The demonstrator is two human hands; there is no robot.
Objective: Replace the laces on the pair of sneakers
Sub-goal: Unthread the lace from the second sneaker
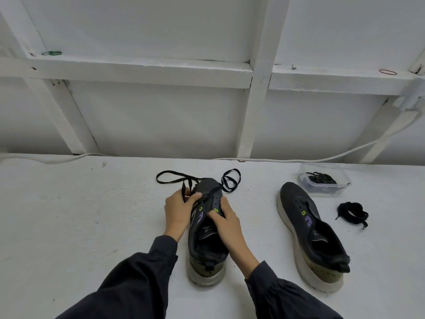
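A dark sneaker [207, 245] with a pale sole stands in front of me, toe pointing away. A flat black lace [174, 177] runs through its lowest eyelets and loops out on the table left and right of the toe. My left hand [178, 210] pinches the lace at the shoe's left eyelet row. My right hand [226, 221] grips the right eyelet flap, thumb on the tongue. The second sneaker [310, 236] lies to the right with no lace in it. A bundled black lace [353, 214] lies right of it.
A clear plastic box [340, 180] holding more black laces sits at the back right. A white cable [322, 158] runs along the table's far edge below a white framed wall. Rubber bands rest on the wall's ledge.
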